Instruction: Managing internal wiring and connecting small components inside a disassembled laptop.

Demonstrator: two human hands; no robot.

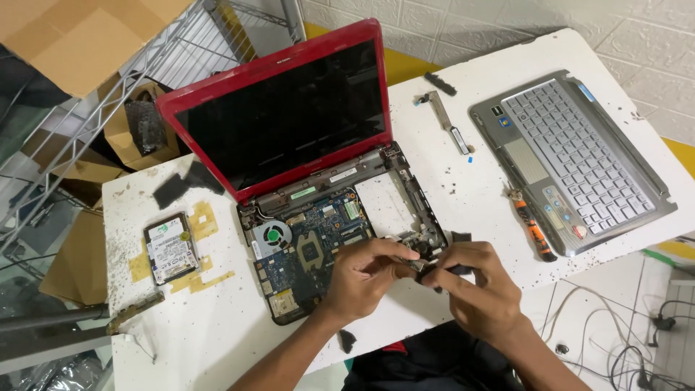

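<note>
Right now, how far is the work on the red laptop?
Done: the keyboard cover lies removed on the right, and the hard drive lies out on the left. In hand: the left hand and right hand pinch a small dark part at the base's front corner. Left: the motherboard and fan sit in the open base, the screen attached.

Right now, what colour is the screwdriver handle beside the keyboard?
Orange and black; the screwdriver shows best in the head view.
</note>
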